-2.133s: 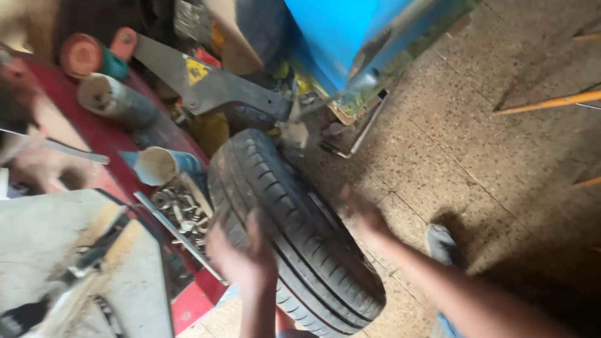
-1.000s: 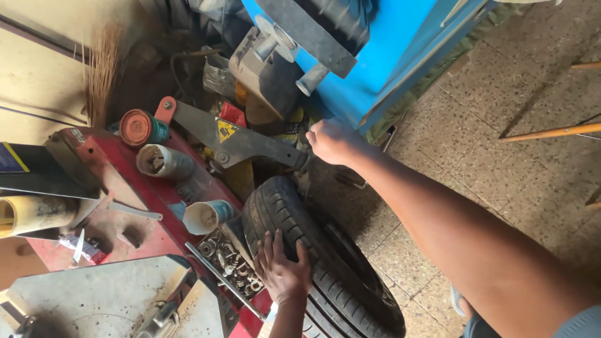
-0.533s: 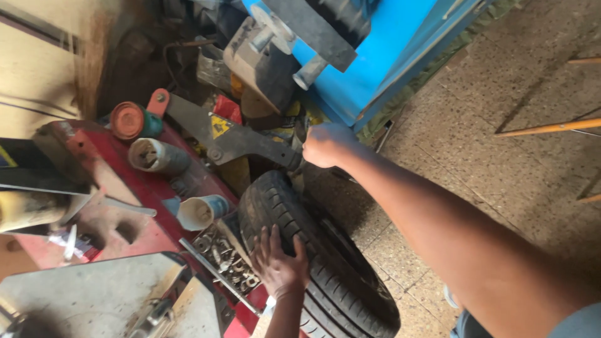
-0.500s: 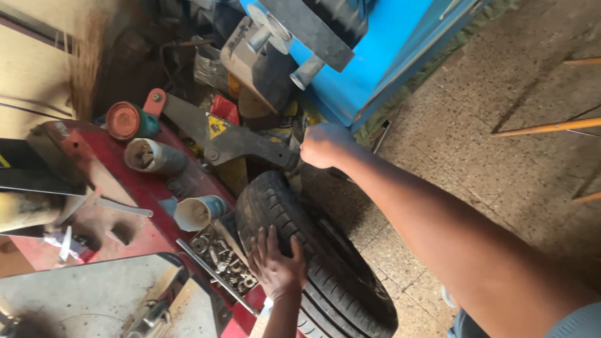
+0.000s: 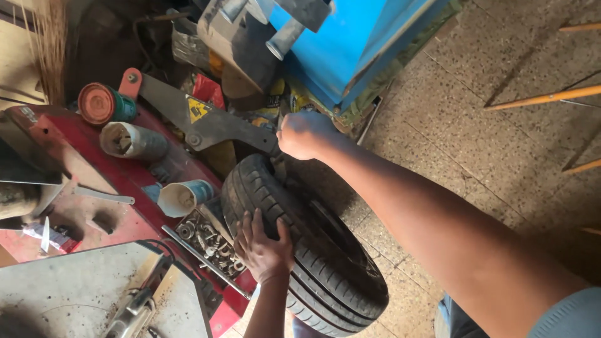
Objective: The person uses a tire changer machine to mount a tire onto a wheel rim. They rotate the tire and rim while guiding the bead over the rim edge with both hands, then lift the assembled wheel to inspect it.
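Observation:
A black car tyre stands upright on the speckled floor against a red tyre machine. My left hand lies flat on the tyre's tread, fingers spread, next to a tray of nuts and bolts. My right hand is closed in a fist around the end of the machine's grey metal arm, just above the top of the tyre. The part of the arm inside my fist is hidden.
A blue machine body stands behind the tyre. On the red machine sit a red-lidded tin, a grey tube and a white-and-blue cup. A grey turntable lies at bottom left. Wooden sticks lie at the right.
Two seconds ago both hands were on the tyre. My right hand has since risen and closed on the grey arm's end; my left hand has stayed on the tread.

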